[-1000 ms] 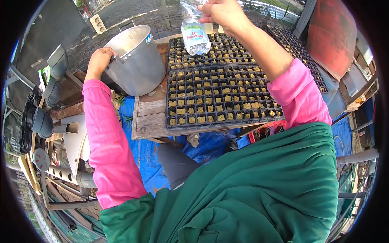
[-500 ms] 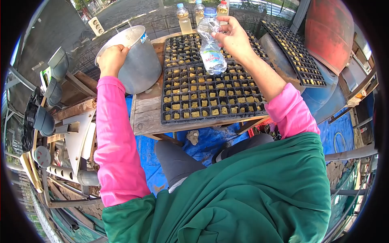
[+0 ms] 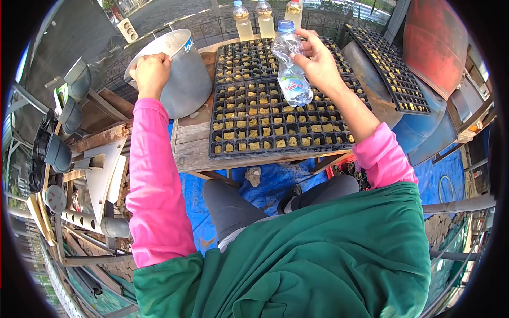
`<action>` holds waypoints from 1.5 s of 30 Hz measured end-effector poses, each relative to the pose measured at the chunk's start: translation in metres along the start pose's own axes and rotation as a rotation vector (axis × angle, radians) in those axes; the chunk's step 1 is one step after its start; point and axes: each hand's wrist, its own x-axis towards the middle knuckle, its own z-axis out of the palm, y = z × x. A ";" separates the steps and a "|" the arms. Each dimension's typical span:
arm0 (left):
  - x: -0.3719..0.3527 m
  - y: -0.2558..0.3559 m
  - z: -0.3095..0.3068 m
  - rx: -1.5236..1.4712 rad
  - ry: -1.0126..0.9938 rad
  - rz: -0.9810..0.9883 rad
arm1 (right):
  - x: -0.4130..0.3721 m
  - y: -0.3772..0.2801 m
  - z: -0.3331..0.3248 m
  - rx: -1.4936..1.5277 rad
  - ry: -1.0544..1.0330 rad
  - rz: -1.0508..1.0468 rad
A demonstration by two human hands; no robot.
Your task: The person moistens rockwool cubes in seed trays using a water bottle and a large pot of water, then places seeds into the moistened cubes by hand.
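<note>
My left hand (image 3: pixel 152 74) is closed over the near left rim of a large grey metal pot (image 3: pixel 185 87), which stands at the table's left end. In my right hand (image 3: pixel 317 59) is a clear plastic water bottle (image 3: pixel 295 91) with a blue cap, gripped near its upper half and slightly tilted. The bottle looks empty and hangs above the black seedling trays (image 3: pixel 249 147), whose cells hold yellowish-brown cubes. My fingers behind the bottle are partly hidden.
Behind the trays stand three bottles of cloudy liquid, one a blue-capped bottle (image 3: pixel 243 24). Another seedling tray (image 3: pixel 389 71) leans at the right, near a red barrel (image 3: pixel 435 47). Grey pots (image 3: pixel 58 155) line the left side. Blue tarp (image 3: pixel 265 185) covers the ground.
My right hand has brought the bottle a little to the right and nearer to me. My left hand stays on the pot's rim, and the camera view has shifted slightly.
</note>
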 end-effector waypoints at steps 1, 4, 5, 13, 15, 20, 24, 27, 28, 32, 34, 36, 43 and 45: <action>-0.003 -0.001 0.000 -0.007 0.019 0.006 | -0.001 0.002 0.001 0.013 -0.007 -0.004; -0.008 -0.001 -0.010 -0.046 0.018 0.014 | -0.004 -0.006 0.005 0.061 -0.044 0.053; -0.009 -0.003 -0.013 -0.078 -0.001 0.017 | -0.004 -0.005 0.007 0.033 -0.036 0.026; -0.020 -0.003 -0.016 -0.111 0.088 0.088 | 0.003 0.003 0.025 -0.111 -0.117 -0.075; -0.026 0.001 -0.016 -0.116 0.128 0.090 | 0.001 0.001 0.030 -0.107 -0.145 -0.075; -0.044 0.015 -0.019 -0.324 0.376 0.138 | -0.004 -0.006 0.039 -0.121 -0.261 -0.081; -0.066 0.033 -0.022 -0.788 -0.062 -0.087 | -0.005 -0.006 0.047 -0.221 -0.343 -0.146; -0.084 0.035 -0.002 -1.074 -0.382 -0.216 | -0.009 -0.018 0.054 -0.262 -0.392 -0.163; -0.091 0.036 0.003 -1.180 -0.557 -0.274 | -0.011 -0.023 0.056 -0.314 -0.416 -0.150; -0.113 0.041 0.024 -1.136 -0.754 -0.432 | -0.014 -0.019 0.066 -0.362 -0.442 -0.197; -0.121 0.038 0.042 -1.112 -0.772 -0.383 | -0.014 -0.014 0.071 -0.375 -0.451 -0.213; -0.127 0.044 0.042 -1.056 -0.821 -0.398 | -0.014 -0.010 0.076 -0.398 -0.463 -0.242; -0.134 0.052 0.049 -1.138 -0.873 -0.489 | -0.017 -0.013 0.087 -0.481 -0.479 -0.291; -0.135 0.051 0.055 -1.141 -0.887 -0.476 | -0.017 -0.013 0.090 -0.502 -0.495 -0.338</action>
